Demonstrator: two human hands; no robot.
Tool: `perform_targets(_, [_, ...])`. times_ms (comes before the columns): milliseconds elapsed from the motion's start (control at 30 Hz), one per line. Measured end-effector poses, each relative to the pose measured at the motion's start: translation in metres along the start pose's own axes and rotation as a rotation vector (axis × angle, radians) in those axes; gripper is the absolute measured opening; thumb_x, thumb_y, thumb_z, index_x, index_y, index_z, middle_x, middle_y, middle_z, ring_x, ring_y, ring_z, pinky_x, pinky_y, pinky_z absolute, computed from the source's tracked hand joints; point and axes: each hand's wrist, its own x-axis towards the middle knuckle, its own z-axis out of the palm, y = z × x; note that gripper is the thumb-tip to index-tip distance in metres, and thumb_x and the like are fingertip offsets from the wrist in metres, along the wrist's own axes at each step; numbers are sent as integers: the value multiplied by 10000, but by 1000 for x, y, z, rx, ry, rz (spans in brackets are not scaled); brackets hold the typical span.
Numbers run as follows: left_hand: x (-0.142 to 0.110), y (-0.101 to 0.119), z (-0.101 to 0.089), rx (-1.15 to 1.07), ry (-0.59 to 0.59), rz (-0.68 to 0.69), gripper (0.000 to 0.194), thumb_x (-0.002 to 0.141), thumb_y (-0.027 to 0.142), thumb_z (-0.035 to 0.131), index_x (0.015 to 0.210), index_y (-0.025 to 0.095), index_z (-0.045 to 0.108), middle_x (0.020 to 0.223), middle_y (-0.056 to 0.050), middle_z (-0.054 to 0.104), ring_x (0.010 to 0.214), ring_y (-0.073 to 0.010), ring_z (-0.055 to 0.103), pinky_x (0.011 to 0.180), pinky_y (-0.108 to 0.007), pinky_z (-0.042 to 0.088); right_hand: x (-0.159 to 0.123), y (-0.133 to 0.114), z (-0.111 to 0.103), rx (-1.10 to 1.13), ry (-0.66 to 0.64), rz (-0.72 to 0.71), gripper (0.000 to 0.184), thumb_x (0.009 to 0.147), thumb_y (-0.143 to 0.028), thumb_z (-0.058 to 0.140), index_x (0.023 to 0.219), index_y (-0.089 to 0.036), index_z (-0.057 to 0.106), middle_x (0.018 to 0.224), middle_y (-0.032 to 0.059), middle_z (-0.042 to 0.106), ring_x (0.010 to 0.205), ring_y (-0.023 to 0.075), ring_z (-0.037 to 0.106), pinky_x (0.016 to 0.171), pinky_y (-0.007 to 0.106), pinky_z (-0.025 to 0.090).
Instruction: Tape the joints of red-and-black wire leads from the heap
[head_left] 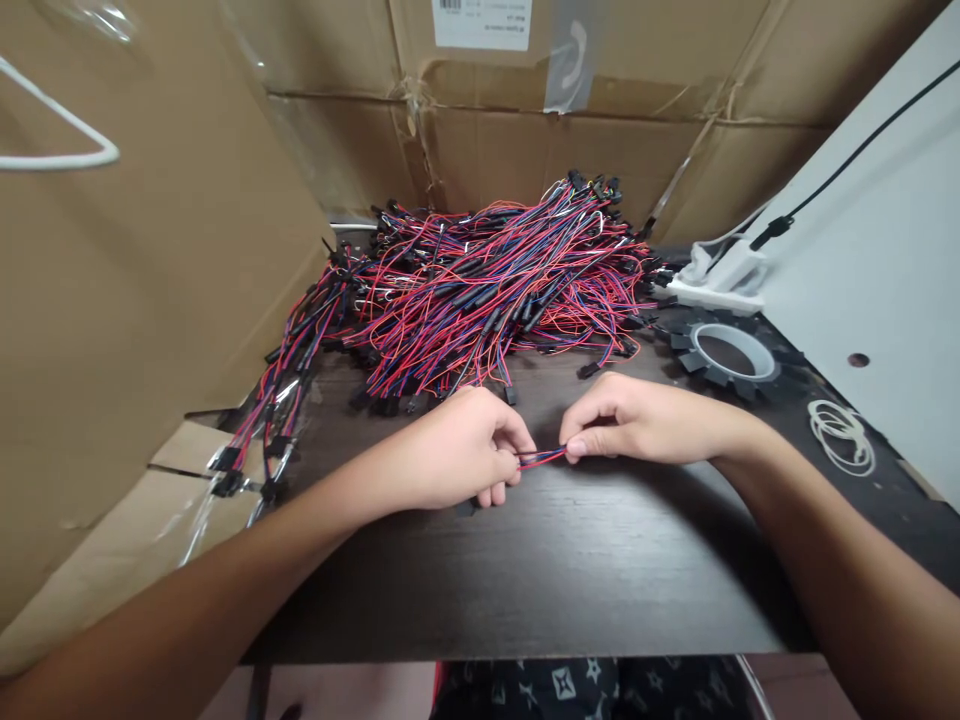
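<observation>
Cardboard (pixel 487 150) stands behind your dark tabletop (pixel 585 580), where a broad heap of red and blue wires (pixel 487 290) lies at the back. In front of it, your left hand (pixel 469 450) and right hand (pixel 637 420) are slightly apart, each pinching the same wire piece. A white ring with dark tabs (pixel 735 353) lies beyond your right wrist. Your thin red-and-blue wire piece (pixel 544 457) spans the gap between your fingers, above the tabletop.
</observation>
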Motion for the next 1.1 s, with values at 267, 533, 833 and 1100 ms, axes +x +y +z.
perform_targets(267, [2, -4, 0, 46, 36, 81, 220, 708, 98, 470, 851, 113, 637, 609, -4, 609, 470, -118, 588, 407, -193, 465, -3, 2, -4, -37, 52, 45, 245, 863, -268, 526, 784, -92, 676, 690, 34, 636, 626, 119, 524, 592, 226, 387])
perform_targets(533, [1, -3, 7, 288, 190, 295, 155, 822, 197, 524, 758, 148, 656, 597, 6, 609, 551, -95, 564, 536, -184, 414, 6, -7, 7, 12, 51, 58, 191, 836, -188, 515, 760, -88, 659, 674, 12, 608, 613, 102, 495, 595, 207, 388])
perform_targets(833, [2, -6, 6, 442, 264, 421, 178, 826, 126, 545, 743, 162, 698, 723, -8, 622, 683, -117, 559, 668, -227, 393, 6, -9, 7, 12, 40, 55, 183, 828, -178, 518, 770, -89, 667, 678, 12, 614, 623, 106, 507, 602, 208, 390])
perform_targets(1100, [-1, -4, 5, 536, 172, 442, 204, 901, 140, 481, 821, 145, 668, 742, -9, 622, 694, -118, 551, 748, -240, 391, 7, -11, 7, -16, 29, 60, 182, 830, -169, 516, 761, -89, 664, 664, 7, 601, 605, 101, 493, 590, 214, 369])
